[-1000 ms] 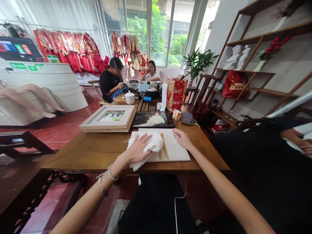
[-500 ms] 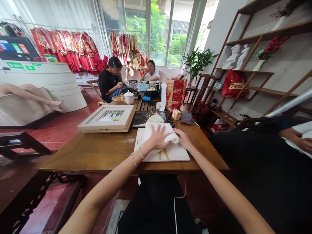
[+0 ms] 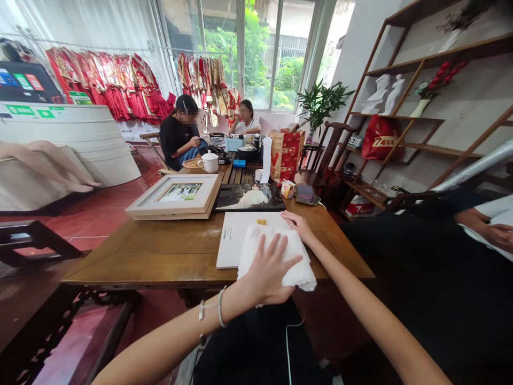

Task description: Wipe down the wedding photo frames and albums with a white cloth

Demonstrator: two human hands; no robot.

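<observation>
A white board (image 3: 234,243) with small dark print at its left and a small gold mark near its top lies at the table's front edge. Flat on a folded white cloth (image 3: 256,238) is my left hand (image 3: 270,267), open with fingers spread. The cloth covers the board's lower right part and hangs past its near edge. My right hand (image 3: 300,225) rests on the board's upper right edge, its fingers stretched out and open. Whether the thumb presses the board's side is hidden.
Light wooden picture frames (image 3: 172,198) are stacked at left. Behind the board lie a dark picture panel (image 3: 240,198), a small box (image 3: 287,189) and a phone (image 3: 308,194). A red paper bag (image 3: 286,155) and white lidded cup (image 3: 209,161) stand farther back. Two people sit beyond.
My left hand has slid the cloth toward me, from the board's upper part to its near edge. The gold mark near the top now shows. My right hand stays at the board's right edge.
</observation>
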